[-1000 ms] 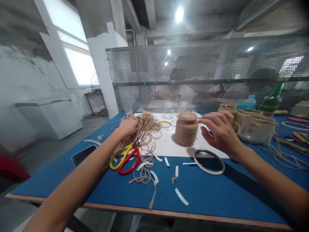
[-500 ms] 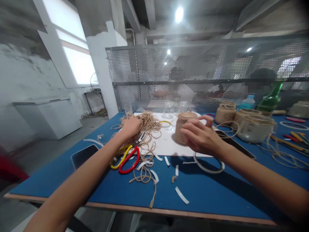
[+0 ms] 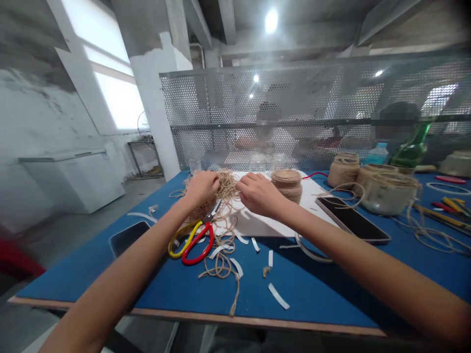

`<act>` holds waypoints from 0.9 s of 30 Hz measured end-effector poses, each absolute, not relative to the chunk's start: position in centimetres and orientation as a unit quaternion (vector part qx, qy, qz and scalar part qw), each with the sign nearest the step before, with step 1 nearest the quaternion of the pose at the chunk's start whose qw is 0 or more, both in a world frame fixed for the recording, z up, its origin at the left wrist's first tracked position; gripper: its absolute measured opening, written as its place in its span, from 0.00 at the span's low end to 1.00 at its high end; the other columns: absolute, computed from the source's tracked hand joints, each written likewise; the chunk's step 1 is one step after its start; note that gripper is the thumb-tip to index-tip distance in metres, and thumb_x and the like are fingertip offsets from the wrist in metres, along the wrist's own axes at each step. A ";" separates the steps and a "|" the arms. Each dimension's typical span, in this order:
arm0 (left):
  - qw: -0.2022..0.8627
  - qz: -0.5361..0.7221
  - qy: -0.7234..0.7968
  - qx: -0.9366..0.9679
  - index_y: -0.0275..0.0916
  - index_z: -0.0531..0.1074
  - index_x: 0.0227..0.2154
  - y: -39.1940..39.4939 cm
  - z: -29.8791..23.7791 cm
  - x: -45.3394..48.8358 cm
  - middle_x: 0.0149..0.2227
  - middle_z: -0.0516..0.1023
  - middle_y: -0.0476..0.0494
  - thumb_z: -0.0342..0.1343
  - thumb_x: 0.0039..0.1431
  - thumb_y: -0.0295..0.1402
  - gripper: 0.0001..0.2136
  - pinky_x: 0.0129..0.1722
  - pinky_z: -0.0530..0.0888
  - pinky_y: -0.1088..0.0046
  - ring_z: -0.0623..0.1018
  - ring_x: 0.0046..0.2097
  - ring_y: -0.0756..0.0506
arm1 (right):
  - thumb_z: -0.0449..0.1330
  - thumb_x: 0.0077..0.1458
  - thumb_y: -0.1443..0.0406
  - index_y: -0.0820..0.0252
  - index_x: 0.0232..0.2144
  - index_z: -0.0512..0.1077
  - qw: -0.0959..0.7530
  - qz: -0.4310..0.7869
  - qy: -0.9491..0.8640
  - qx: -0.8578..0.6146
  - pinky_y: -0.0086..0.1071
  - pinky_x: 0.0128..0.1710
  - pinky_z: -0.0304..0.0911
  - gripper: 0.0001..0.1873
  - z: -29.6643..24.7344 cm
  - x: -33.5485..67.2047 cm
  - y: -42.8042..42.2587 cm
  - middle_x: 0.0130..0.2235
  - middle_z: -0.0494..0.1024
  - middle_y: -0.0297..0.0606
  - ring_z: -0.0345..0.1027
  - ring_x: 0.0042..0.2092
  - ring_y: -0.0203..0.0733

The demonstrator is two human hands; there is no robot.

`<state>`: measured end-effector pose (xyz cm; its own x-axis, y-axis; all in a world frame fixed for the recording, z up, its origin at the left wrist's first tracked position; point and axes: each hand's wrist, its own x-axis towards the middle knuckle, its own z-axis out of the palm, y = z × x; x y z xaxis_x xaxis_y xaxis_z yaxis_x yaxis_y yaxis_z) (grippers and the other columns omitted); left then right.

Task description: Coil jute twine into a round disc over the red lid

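My left hand point(image 3: 203, 189) is closed over a tangled heap of jute twine point(image 3: 228, 184), its fingers bent into the strands. Close by on the right, my right hand point(image 3: 259, 193) has its fingers curled together at the edge of the heap; what its fingertips hold is hidden. Behind the right wrist stands a twine-wrapped jar point(image 3: 287, 184) on a white board point(image 3: 253, 225). Scissors point(image 3: 198, 242) with one yellow and one red handle lie below my left hand, blades pointing at the heap.
White paper strips point(image 3: 278, 296) lie scattered on the blue table point(image 3: 176, 294). A phone point(image 3: 355, 220), partly wrapped jars point(image 3: 390, 193), a green bottle point(image 3: 412, 147) and pens point(image 3: 447, 220) are on the right. Clear glass jars point(image 3: 257, 164) stand at the back, before a perforated metal screen point(image 3: 221, 108).
My right hand has moved left from the wrapped jar to the twine heap, and its fingers have closed. My left hand has shifted slightly at the heap.
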<state>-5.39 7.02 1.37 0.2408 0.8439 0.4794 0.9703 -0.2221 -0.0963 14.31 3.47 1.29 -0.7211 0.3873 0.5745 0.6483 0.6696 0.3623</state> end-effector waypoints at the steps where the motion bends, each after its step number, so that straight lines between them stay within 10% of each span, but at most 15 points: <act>1: 0.196 -0.186 -0.587 -0.764 0.38 0.69 0.33 6.8 1.9 -5.4 0.36 0.74 0.40 0.39 0.57 0.34 0.13 0.37 0.65 0.70 0.72 0.39 0.43 | 0.46 0.53 0.71 0.63 0.32 0.65 0.242 -0.261 -0.884 -0.302 0.36 0.38 0.52 0.08 1.2 14.2 3.7 0.34 0.70 0.44 0.59 0.39 0.44; 11: 0.110 -0.381 -0.411 -0.821 0.39 0.65 0.34 3.4 4.1 -3.7 0.24 0.68 0.51 0.39 0.59 0.36 0.11 0.27 0.63 0.77 0.67 0.25 0.52 | 0.50 0.50 0.70 0.66 0.54 0.50 0.413 -0.011 -0.870 -0.271 0.39 0.51 0.53 0.28 0.9 13.1 4.6 0.53 0.59 0.50 0.54 0.53 0.44; 15: 0.184 -0.299 -0.353 -0.867 0.38 0.66 0.35 2.3 3.2 -2.3 0.28 0.73 0.48 0.40 0.58 0.33 0.10 0.28 0.64 0.76 0.70 0.28 0.50 | 0.48 0.49 0.72 0.63 0.46 0.60 0.449 0.071 -0.862 -0.225 0.37 0.48 0.56 0.19 0.7 13.0 4.0 0.48 0.66 0.45 0.58 0.49 0.41; 20: 0.322 -0.197 -0.267 -0.887 0.38 0.67 0.30 1.9 1.3 -1.3 0.25 0.74 0.47 0.39 0.58 0.33 0.11 0.25 0.61 0.73 0.72 0.27 0.48 | 0.47 0.51 0.72 0.61 0.35 0.64 0.388 0.082 -0.881 -0.258 0.33 0.39 0.59 0.09 -1.4 15.0 2.4 0.37 0.71 0.39 0.64 0.40 0.39; 27: 0.328 -0.131 -0.168 -0.920 0.38 0.65 0.24 1.7 -2.8 1.2 0.21 0.71 0.48 0.43 0.54 0.31 0.08 0.20 0.60 0.72 0.70 0.22 0.48 | 0.51 0.52 0.68 0.64 0.33 0.67 0.192 -0.200 -0.903 -0.327 0.38 0.40 0.53 0.07 -3.8 18.8 0.8 0.44 0.68 0.48 0.60 0.44 0.46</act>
